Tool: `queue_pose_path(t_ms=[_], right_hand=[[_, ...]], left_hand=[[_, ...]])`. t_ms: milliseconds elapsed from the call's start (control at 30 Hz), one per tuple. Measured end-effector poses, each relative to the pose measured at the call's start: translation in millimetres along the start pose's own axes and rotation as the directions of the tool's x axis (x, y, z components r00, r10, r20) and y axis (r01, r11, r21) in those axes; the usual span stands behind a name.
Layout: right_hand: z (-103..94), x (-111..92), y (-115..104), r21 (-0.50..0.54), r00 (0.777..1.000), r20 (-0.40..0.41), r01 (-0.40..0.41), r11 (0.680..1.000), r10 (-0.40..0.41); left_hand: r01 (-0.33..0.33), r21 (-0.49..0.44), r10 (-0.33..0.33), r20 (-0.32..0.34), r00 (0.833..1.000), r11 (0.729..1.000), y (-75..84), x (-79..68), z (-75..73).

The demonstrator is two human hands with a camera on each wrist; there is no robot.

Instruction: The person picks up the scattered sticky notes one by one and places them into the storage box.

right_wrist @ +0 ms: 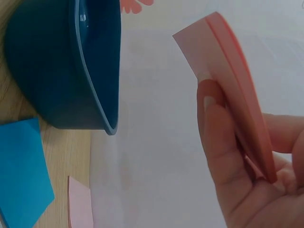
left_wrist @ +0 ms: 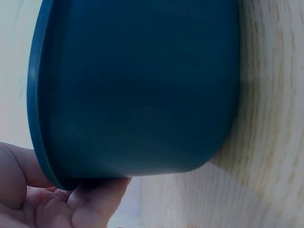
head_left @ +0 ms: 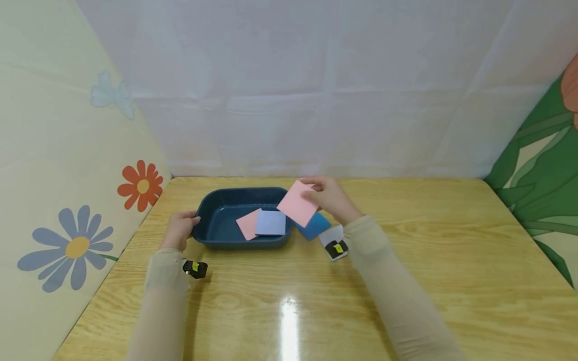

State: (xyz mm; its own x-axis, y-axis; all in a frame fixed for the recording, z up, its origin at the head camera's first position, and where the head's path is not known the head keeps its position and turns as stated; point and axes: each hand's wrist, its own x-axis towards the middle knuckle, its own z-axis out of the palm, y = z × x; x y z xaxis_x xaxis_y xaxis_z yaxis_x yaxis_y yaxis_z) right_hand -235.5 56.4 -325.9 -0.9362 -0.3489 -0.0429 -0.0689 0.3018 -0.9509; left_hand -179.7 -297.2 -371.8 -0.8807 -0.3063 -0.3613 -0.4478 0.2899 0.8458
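Observation:
My left hand (head_left: 178, 229) grips the left end of a dark blue plastic basin (head_left: 246, 245), thumb over the rim and fingers under it, as the left wrist view (left_wrist: 80, 204) shows. Inside the basin lie a pink sticky note pad (head_left: 246, 225) and a pale lilac one (head_left: 271, 223) overlapping it. Over the basin's right end, my right hand (head_left: 331, 198) pinches another pink sticky note pad (head_left: 295, 203) between thumb and fingers; its layered edge shows in the right wrist view (right_wrist: 240, 90).
Right of the basin, a blue pad (head_left: 314, 228) lies on the wooden table (head_left: 253, 301). A white pad (head_left: 329, 234) lies beside it, partly covered by the right wrist camera (head_left: 336, 249). Another pink piece (right_wrist: 80, 204) shows near the blue pad in the right wrist view. A white cloth hangs behind.

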Motion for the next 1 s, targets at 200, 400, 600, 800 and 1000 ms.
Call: queue_pose_path(t_ms=[200, 400, 600, 800, 1000], right_hand=[[7.0, 4.9, -2.0, -0.002, 1.0, 0.01, -0.002, 1.0, 0.002], [12.1, 8.0, -2.7, 0.016, 1.0, 0.019, -0.002, 1.0, 0.001], [18.1, 9.4, -7.3, 0.035, 1.0, 0.025, -0.001, 0.999, 0.0], [26.3, 13.1, -12.0, 0.06, 0.999, 0.037, -0.008, 0.998, 0.006], [32.1, 15.9, -15.1, 0.063, 1.0, 0.031, -0.006, 0.998, 0.004]], left_hand=[[0.003, 0.002, -0.003, -0.003, 1.0, 1.0, -1.5, 0.3, -0.6], [-0.003, 0.001, 0.003, -0.005, 1.0, 1.0, -0.7, -0.5, 0.6], [-0.009, -0.008, 0.009, -0.012, 1.0, 1.0, -0.6, -1.9, 1.9], [-0.009, -0.006, 0.009, -0.009, 1.0, 1.0, 0.0, -2.9, 1.9], [-0.002, -0.001, 0.002, -0.01, 1.0, 1.0, -0.3, -2.0, 2.3]])
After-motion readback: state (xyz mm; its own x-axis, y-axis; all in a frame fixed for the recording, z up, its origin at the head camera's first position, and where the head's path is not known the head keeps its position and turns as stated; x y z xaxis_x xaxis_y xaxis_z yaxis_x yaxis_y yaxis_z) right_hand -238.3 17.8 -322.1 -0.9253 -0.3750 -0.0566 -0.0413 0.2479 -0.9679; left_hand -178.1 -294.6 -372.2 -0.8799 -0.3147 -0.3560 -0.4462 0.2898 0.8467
